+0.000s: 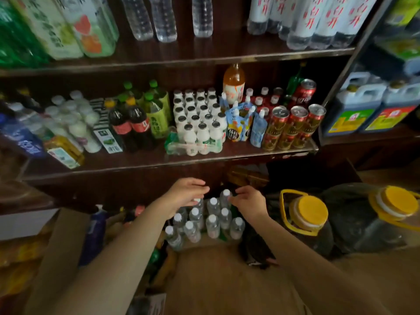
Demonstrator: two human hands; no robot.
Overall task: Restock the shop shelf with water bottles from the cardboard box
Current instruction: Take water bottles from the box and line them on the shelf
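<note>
Several clear water bottles (205, 221) with white caps stand packed together in an open cardboard box (68, 242) on the floor below the shelf. My left hand (185, 194) reaches over the back left of the cluster, fingers loosely curved just above one cap, holding nothing I can see. My right hand (248, 201) is at the back right, and its thumb and fingertips close around the neck of the rearmost bottle (225, 196). The dark wooden shelf (159, 160) above holds drinks, and more water bottles (163, 19) stand on the top board.
The middle shelf is crowded with soda bottles (130, 126), small white milk bottles (200, 123), pouches and red cans (293, 126). Two large jugs with yellow caps (309, 212) stand on the floor at the right. Soy sauce jugs (354, 110) fill a side shelf.
</note>
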